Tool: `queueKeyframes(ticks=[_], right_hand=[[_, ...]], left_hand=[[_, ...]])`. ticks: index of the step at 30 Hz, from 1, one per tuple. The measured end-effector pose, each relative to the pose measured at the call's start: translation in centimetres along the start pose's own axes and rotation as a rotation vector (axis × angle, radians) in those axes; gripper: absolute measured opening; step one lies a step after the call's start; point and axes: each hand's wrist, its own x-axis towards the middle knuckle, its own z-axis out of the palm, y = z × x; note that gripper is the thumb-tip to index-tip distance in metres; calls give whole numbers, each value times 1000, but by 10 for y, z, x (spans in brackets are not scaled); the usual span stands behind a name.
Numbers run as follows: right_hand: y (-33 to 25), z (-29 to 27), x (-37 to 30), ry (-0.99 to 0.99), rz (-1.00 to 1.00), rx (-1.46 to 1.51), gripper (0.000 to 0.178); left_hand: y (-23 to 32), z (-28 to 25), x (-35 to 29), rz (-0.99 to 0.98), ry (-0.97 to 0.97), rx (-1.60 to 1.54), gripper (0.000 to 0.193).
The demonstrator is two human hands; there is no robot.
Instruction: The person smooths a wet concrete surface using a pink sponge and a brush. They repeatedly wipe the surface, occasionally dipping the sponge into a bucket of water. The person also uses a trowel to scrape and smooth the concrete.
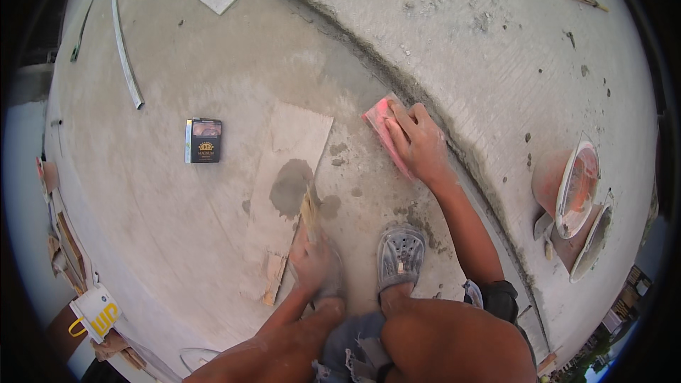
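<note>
The right hand [418, 143] presses flat on a pink sponge [386, 131] beside the wet cement joint [369, 57]. The left hand [312, 259] grips a trowel [309, 209] over a board [294, 170].

Floor [177, 220] is matt grey concrete, pretty rough, with a darker wet-looking mortar patch [289, 188] on a flat board [287, 170]. Float [386, 135] looks like pink foam or plastic, sandal [401, 255] is dusty grey rubber, and the box [204, 140] is glossy card.
</note>
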Motion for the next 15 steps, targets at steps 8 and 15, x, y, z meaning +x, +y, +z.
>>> queueKeyframes(ticks=[8,15], right_hand=[[-5,-1,29,-30,4,84,38],[-13,15,28,-218,-102,76,37]], left_hand=[[-2,-6,2,62,-26,102,69],[-13,-11,0,25,-53,125,70]])
